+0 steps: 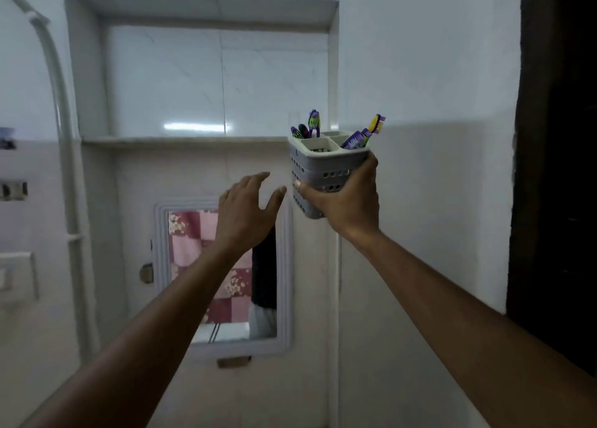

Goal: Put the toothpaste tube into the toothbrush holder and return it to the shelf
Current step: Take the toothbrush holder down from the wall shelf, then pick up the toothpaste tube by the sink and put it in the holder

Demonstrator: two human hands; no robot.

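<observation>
Right hand (347,201) raised, toothbrush holder (326,172) in grip.

Two bare forearms enter from about seven and five o'clock, sleeveless as far as the frame shows, ending in a left hand (245,211) and a right hand (347,201) with no watch, bracelet or glove, the nails trimmed short.

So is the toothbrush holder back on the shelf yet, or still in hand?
Still in hand. The right hand grips the toothbrush holder upright in the air, right of the shelf, not resting on it.
</observation>
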